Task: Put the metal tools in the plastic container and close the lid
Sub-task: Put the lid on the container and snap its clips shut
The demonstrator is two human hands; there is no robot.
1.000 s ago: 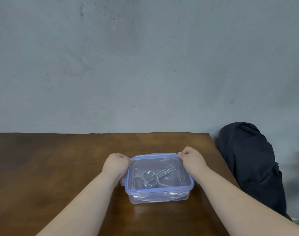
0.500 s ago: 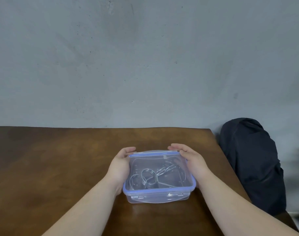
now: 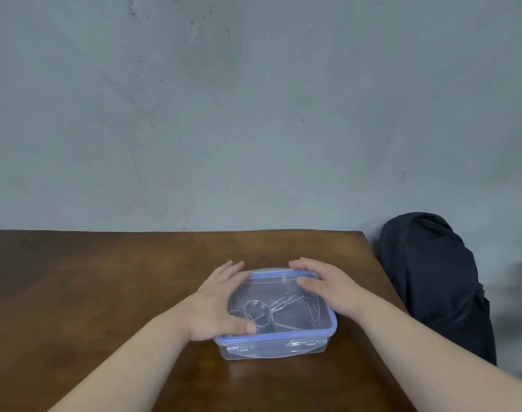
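2 bare forearms reach in from the near edge over the brown wooden table [image 3: 105,292]. Between them a clear plastic container [image 3: 273,350] sits on the table, its front latch flap folded down against the near wall. A clear lid with a blue rim [image 3: 283,304] lies on top of it. Through the lid the metal tools [image 3: 264,315] show inside: bent wire pieces, 1 with a round coil, lying on the container floor. The left hand [image 3: 216,304] lies flat on the lid's left side, fingers spread, thumb on the near-left corner. The right hand [image 3: 328,288] lies flat on the far-right part, fingers loosely spread, thumb pointing inward. No brand, label or writing can be read anywhere. Off the table's right edge sits a dark fabric bag [image 3: 432,286], and behind everything stands a grey concrete wall [image 3: 253,114]
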